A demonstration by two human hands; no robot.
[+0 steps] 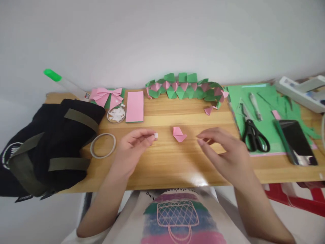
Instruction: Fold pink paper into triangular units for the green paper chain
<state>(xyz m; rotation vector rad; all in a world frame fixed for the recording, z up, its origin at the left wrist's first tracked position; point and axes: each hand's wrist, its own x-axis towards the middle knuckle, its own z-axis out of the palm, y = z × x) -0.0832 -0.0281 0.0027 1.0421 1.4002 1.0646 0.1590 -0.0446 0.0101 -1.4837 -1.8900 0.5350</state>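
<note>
Between the thumb and forefinger of my left hand (137, 147) is a small white square piece (156, 135), which looks like paper or tape. A folded pink paper piece (179, 134) lies on the table between my two hands, touched by neither. To its right hovers my right hand (223, 150), thumb and forefinger tips brought together in a pinch. Whatever those tips hold, if anything, is too small to make out. Behind them a curved chain of folded green and pink paper (181, 86) stands along the wall, with a loose-looking pink piece (209, 110) at its right end.
Left lie a black bag (50, 145), a white ring (103, 145), a dish of white scraps (116, 114), pink paper (134, 106), a paper bow (108, 96) and a green-capped tube (67, 84). Right: green sheets (266, 101), scissors (254, 135), a cutter (255, 106), a phone (297, 140), a white power strip (302, 93).
</note>
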